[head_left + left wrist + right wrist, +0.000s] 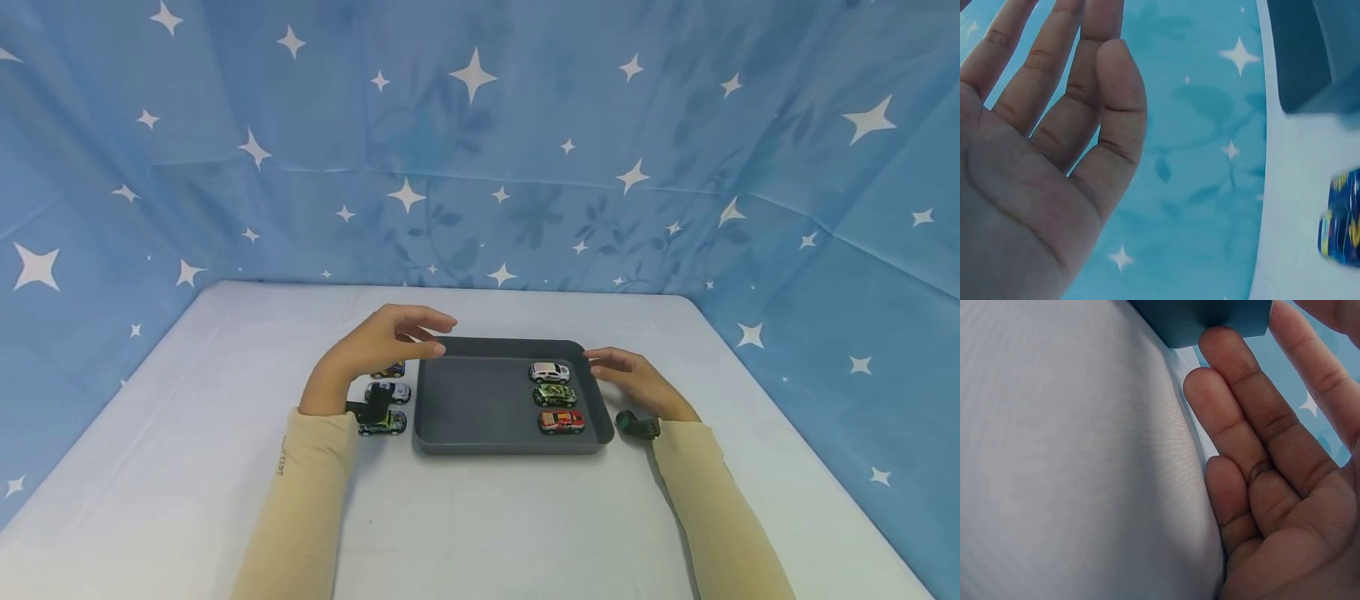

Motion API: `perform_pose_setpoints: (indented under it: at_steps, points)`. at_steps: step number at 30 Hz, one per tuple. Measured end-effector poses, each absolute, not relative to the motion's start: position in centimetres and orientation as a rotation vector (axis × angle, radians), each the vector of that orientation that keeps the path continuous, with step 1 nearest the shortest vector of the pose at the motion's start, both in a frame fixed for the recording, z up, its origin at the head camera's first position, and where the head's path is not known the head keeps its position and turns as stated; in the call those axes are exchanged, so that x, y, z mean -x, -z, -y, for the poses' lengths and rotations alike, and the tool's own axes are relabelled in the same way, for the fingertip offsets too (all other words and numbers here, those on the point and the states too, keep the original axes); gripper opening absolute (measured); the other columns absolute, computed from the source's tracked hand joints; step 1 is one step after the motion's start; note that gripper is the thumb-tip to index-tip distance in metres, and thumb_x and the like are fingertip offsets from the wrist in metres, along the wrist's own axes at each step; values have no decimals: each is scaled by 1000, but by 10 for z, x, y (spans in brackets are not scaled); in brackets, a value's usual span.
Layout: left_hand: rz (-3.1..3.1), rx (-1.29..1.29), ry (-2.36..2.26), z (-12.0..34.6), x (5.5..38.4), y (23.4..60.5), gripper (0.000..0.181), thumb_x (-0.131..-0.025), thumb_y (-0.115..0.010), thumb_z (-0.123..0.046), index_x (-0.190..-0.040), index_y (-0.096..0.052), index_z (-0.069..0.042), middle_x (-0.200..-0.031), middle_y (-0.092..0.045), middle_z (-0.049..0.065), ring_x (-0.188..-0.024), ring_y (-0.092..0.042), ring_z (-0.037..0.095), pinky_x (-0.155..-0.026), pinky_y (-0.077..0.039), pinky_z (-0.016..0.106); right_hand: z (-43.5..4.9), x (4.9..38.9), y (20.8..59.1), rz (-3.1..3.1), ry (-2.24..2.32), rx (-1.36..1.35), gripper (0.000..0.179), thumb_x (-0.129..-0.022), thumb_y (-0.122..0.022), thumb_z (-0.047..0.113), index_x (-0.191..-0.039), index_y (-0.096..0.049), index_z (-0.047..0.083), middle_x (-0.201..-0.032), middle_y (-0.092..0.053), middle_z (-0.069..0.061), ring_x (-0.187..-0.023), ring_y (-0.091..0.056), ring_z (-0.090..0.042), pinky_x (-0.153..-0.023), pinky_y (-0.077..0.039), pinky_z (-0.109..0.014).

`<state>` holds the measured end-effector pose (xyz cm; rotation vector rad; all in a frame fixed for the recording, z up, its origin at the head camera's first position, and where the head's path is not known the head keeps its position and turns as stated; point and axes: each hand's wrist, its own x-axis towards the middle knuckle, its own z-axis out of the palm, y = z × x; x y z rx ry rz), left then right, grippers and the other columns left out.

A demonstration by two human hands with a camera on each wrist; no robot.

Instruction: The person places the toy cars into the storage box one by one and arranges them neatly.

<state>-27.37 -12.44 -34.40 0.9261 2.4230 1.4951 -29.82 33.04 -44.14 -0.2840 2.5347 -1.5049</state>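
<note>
My left hand point(390, 340) hovers over the left side of a grey tray point(480, 447), near its far left corner, with fingers loosely bent and nothing held. In the left wrist view its palm and fingers look relaxed. My right hand point(633, 382) is at the tray's right wall, fingertips at the rim; the right wrist view shows them close against the wall. Inside the tray, along its right side, stand a white toy car point(550, 372), a green toy car point(555, 395) and a red toy car point(561, 422) in a column.
Left of the tray, partly hidden by my left hand and wrist strap, are a dark blue toy car point(390, 370), a silver-white toy car point(401, 392) and a green-black toy car point(392, 423). A white cloth covers the table point(465, 525); a blue starry curtain point(480, 150) hangs behind.
</note>
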Motion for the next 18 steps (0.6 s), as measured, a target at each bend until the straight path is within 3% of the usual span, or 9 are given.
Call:
perform_pose_setpoints:
  at_steps: [7, 18]
  points:
    - [-2458, -721, -1575, 156, 278, 354, 46, -103, -75, -11, -148, -65, -4, -149, -65, 16, -130, -66, 36, -111, -51, 56, -330, 298, 441, -2538, 1496, 287, 51, -108, -69, 21, -150, -57, -6, -155, -55, -30, -153, -39, -50, -125, -20, -73]
    - [-2470, -525, -1641, 185, 286, 376, 50, -105, -73, -14, -152, -60, -1, -153, -60, 22, -143, -55, 41, -123, -36, 63, -331, 297, 441, -2543, 1497, 305, 50, -107, -70, 20, -148, -59, -5, -155, -56, -29, -153, -40, -49, -125, -22, -72]
